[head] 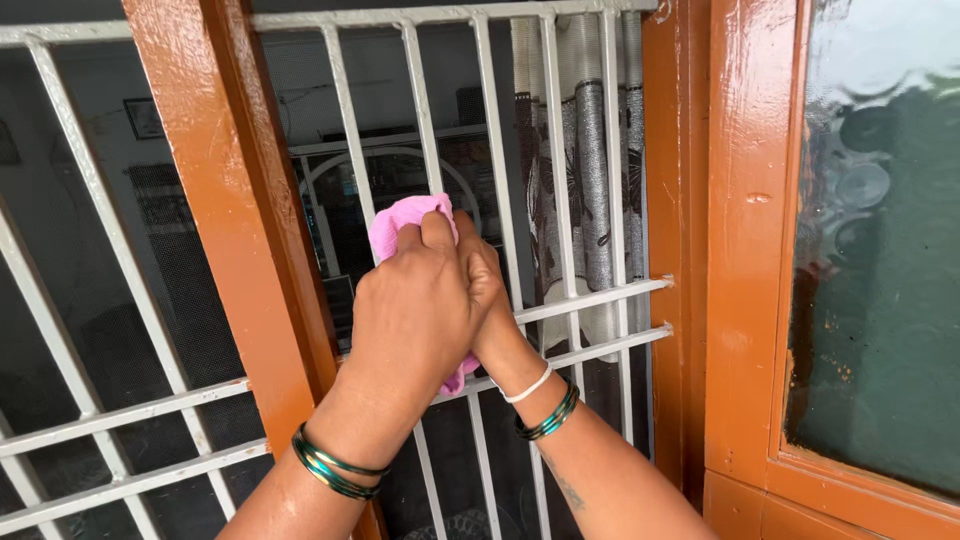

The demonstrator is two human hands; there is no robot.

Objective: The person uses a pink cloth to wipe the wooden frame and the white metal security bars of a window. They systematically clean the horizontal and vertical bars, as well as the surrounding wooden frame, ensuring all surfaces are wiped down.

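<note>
A pink cloth (pixel 400 220) is wrapped around one vertical white bar of the window grille (pixel 560 150). My left hand (pixel 415 310) is clasped over the cloth from the front, fingers curled on it. My right hand (pixel 490 290) sits just behind and to the right of the left, also gripping the cloth against the bar; most of it is hidden by the left hand. A lower corner of the cloth shows below my left palm. Both wrists wear green bangles.
An orange-brown wooden window frame post (pixel 235 200) stands left of my hands, and another (pixel 745 230) on the right beside a wavy glass pane (pixel 880 250). Behind the grille hang a dark mesh screen and a patterned curtain (pixel 590 180).
</note>
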